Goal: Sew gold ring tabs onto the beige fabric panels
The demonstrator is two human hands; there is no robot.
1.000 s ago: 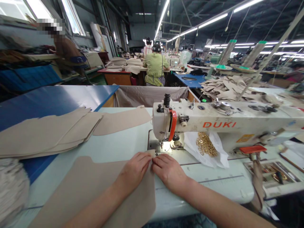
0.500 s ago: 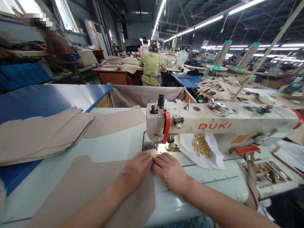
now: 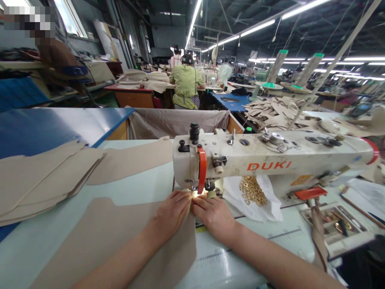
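Note:
A tan fabric panel (image 3: 114, 237) lies flat on the pale green sewing table (image 3: 135, 186). My left hand (image 3: 170, 214) and my right hand (image 3: 212, 212) rest side by side on the panel's far edge, fingertips pinching it just under the needle of the white DUKI sewing machine (image 3: 270, 160). Both hands' fingers are curled and pressed on the fabric. The needle area is lit and partly hidden by my fingers.
A stack of tan cut pieces (image 3: 45, 176) lies at the left. A white bag with gold chain (image 3: 252, 192) sits behind the machine arm. A tool tray (image 3: 333, 220) is at the right. A person in a green top (image 3: 185, 84) works farther back.
Both hands have edged forward with the fabric's edge, closer under the machine head. The view has swung slightly right, so the machine sits more to the left.

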